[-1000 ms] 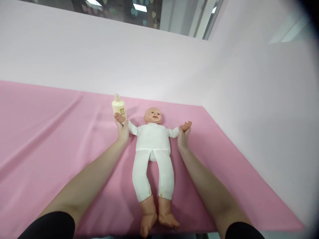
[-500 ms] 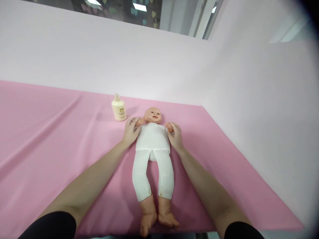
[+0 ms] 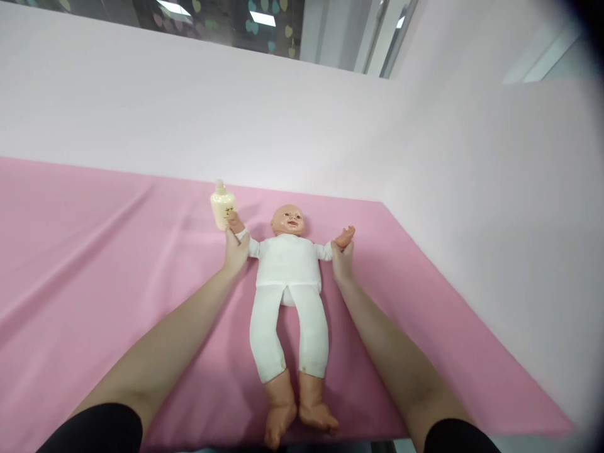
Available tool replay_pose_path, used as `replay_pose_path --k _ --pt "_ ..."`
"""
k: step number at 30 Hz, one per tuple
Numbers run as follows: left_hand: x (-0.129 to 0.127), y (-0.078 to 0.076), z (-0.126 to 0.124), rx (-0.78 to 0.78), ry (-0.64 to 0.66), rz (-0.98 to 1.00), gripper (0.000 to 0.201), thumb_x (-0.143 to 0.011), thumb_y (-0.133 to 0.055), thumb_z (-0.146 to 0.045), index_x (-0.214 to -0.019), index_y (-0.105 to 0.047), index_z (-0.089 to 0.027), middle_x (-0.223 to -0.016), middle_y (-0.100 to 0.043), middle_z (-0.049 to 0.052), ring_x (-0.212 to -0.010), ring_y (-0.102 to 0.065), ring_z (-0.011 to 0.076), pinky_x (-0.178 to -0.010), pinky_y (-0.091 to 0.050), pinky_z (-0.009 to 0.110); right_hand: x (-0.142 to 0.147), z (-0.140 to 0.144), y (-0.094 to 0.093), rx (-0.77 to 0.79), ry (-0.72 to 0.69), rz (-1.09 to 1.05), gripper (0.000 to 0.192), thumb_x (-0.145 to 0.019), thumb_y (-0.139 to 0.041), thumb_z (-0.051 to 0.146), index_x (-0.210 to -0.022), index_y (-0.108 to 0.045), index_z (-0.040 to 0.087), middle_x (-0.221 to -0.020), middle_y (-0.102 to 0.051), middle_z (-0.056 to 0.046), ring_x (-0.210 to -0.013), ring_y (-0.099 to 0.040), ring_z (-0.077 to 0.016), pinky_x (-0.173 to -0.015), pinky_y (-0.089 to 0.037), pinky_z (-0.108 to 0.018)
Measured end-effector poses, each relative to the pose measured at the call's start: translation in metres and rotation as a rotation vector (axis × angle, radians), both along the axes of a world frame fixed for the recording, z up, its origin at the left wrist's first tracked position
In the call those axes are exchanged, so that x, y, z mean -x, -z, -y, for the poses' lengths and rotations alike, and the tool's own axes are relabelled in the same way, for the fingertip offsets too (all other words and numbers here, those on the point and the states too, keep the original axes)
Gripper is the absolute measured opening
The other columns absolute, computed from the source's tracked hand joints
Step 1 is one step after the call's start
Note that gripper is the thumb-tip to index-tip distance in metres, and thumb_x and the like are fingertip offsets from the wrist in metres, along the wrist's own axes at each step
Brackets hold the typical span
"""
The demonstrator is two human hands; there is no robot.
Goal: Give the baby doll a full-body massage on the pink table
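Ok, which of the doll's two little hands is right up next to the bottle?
The doll's hand held out by the person's left hand: it overlaps the cream bottle. The doll's other hand, above the person's right hand, lies against bare pink sheet.

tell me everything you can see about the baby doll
The baby doll lies face up on the pink cloth, head toward the wall. It has a bald plastic-looking head, bare feet and a white soft-looking suit. Its arms are spread sideways; the left hand grips one wrist, the right hand the other.
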State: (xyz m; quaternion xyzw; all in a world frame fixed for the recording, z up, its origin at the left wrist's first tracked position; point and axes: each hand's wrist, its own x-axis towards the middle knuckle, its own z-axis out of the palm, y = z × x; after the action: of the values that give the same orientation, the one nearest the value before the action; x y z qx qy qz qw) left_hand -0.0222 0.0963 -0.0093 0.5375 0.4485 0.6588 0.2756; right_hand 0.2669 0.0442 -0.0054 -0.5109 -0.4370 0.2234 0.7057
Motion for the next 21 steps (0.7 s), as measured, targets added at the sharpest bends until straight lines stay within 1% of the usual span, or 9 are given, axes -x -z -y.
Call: replay_pose_path --k 2,3,5,7,10,13,15,18,21 --pt "0.002 0.004 -0.005 0.091 -0.037 0.094 0.041 -0.082 -0.058 -0.026 -0.12 -0.042 -0.027 -0.112 -0.059 0.007 -0.102 -0.06 0.0202 -0.091 -0.051 0.039 -0.003 -0.001 0.0 0.02 0.015 -0.045 0.066 -0.078 -0.058 0.031 -0.138 -0.035 0.019 -0.153 -0.033 -0.013 -0.138 -0.039 -0.023 -0.112 -0.035 -0.046" --pt "0.003 0.004 -0.006 0.11 -0.052 0.102 0.041 -0.081 -0.058 -0.025 -0.12 -0.042 -0.027 -0.113 -0.059 0.007 -0.103 -0.06 0.0204 -0.092 -0.051 0.039 -0.003 -0.001 -0.001 0.024 0.01 -0.041 0.066 -0.077 -0.058 0.031 -0.138 -0.036 0.019 -0.152 -0.034 -0.013 -0.137 -0.04 -0.0233 -0.112 -0.035 -0.046" --pt "0.002 0.004 -0.004 0.084 -0.036 0.042 0.044 -0.082 -0.057 -0.024 -0.123 -0.043 -0.027 -0.12 -0.057 0.008 -0.11 -0.058 0.0212 -0.097 -0.048 0.04 -0.001 0.001 -0.003 0.009 -0.022 0.026 0.063 -0.078 -0.058 0.03 -0.137 -0.038 0.019 -0.15 -0.038 -0.012 -0.135 -0.042 -0.0233 -0.112 -0.035 -0.046" --pt "-0.001 0.002 0.001 0.019 0.022 -0.085 0.048 -0.083 -0.056 -0.024 -0.129 -0.042 -0.026 -0.126 -0.054 0.009 -0.117 -0.055 0.0221 -0.102 -0.044 0.041 0.003 0.005 -0.005 -0.032 -0.078 0.158 0.058 -0.08 -0.056 0.028 -0.136 -0.042 0.02 -0.147 -0.043 -0.011 -0.133 -0.044 -0.0226 -0.113 -0.034 -0.046" --pt "-0.005 -0.001 0.009 -0.04 0.138 -0.344 0.053 -0.085 -0.054 -0.027 -0.137 -0.041 -0.025 -0.131 -0.053 0.01 -0.124 -0.049 0.0247 -0.107 -0.039 0.045 0.009 0.009 -0.005 -0.075 -0.126 0.397 0.051 -0.083 -0.052 0.026 -0.134 -0.046 0.022 -0.139 -0.05 -0.009 -0.131 -0.044 -0.022 -0.113 -0.034 -0.045" --pt "-0.009 -0.005 0.014 -0.024 0.235 -0.571 0.051 -0.084 -0.052 -0.021 -0.135 -0.047 -0.023 -0.122 -0.057 0.009 -0.12 -0.05 0.0255 -0.106 -0.039 0.046 0.013 0.009 0.0 -0.028 -0.121 0.604 0.047 -0.084 -0.05 0.023 -0.131 -0.051 0.024 -0.133 -0.053 -0.009 -0.127 -0.045 -0.0233 -0.111 -0.034 -0.047" --pt "-0.01 -0.006 0.016 -0.015 0.266 -0.633 0.05 -0.082 -0.05 -0.016 -0.132 -0.052 -0.023 -0.117 -0.058 0.008 -0.116 -0.052 0.0246 -0.104 -0.041 0.045 0.014 0.009 0.002 0.011 -0.129 0.699 0.048 -0.083 -0.048 0.019 -0.131 -0.053 0.026 -0.133 -0.052 -0.009 -0.128 -0.044 -0.0245 -0.111 -0.033 -0.048" --pt "-0.011 -0.008 0.017 -0.024 0.263 -0.62 0.049 -0.082 -0.049 -0.016 -0.13 -0.053 -0.022 -0.118 -0.059 0.008 -0.116 -0.052 0.0244 -0.105 -0.041 0.045 0.015 0.009 0.003 0.022 -0.138 0.725 0.05 -0.083 -0.047 0.017 -0.131 -0.053 0.027 -0.133 -0.051 -0.009 -0.129 -0.043 -0.0248 -0.112 -0.032 -0.049" --pt "-0.011 -0.008 0.018 -0.044 0.23 -0.518 0.045 -0.084 -0.053 -0.024 -0.129 -0.051 -0.022 -0.123 -0.058 0.009 -0.118 -0.051 0.0251 -0.105 -0.04 0.046 0.015 0.009 0.001 -0.024 -0.156 0.573 0.049 -0.086 -0.049 0.023 -0.135 -0.046 0.023 -0.137 -0.051 -0.01 -0.129 -0.044 -0.0232 -0.112 -0.033 -0.047"
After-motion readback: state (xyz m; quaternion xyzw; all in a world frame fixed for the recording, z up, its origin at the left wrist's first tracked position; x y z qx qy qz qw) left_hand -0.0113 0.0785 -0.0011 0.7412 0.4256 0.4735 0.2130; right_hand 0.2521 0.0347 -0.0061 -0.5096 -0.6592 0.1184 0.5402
